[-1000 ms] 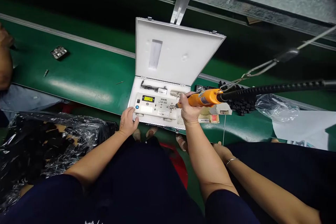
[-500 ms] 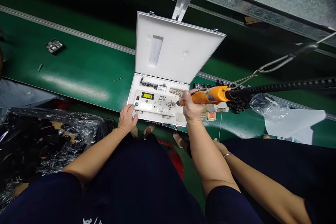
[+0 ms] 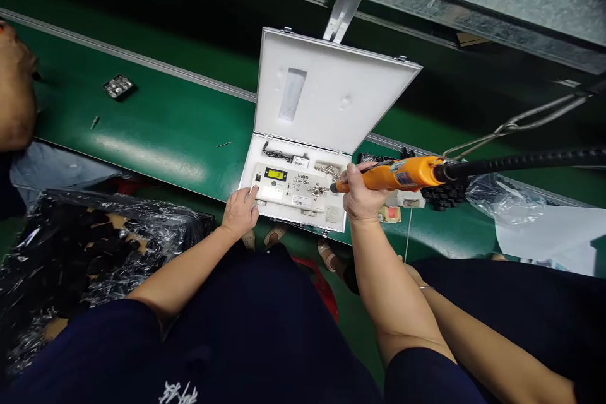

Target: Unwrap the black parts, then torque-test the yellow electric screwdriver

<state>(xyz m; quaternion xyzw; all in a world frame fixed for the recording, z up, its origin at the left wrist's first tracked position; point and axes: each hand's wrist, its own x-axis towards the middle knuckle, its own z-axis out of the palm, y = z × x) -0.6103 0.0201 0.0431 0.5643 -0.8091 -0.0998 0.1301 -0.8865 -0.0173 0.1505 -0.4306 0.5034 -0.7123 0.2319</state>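
A white case [image 3: 331,95] stands open on the green belt, lid up. Inside lies a white torque tester [image 3: 290,187] with a lit green display. My left hand [image 3: 241,211] rests on the tester's near left corner, a finger touching its blue button, nothing gripped. My right hand [image 3: 362,196] is wrapped round an orange electric screwdriver [image 3: 395,175], whose tip meets the metal socket [image 3: 316,190] on the tester. A black coiled cable [image 3: 521,161] runs from the driver off to the right.
The green conveyor belt [image 3: 156,120] carries a small dark tray of parts [image 3: 118,86] and loose screws at left. Black parts [image 3: 442,197] and a clear plastic bag [image 3: 502,199] lie right of the case. Crinkled black plastic [image 3: 80,246] fills the lower left. Another person's arm [image 3: 478,334] with a bracelet reaches in at right.
The view has drifted slightly. My left hand slid from the case's front edge up onto the tester's blue button. My right hand keeps the driver tip on the socket.
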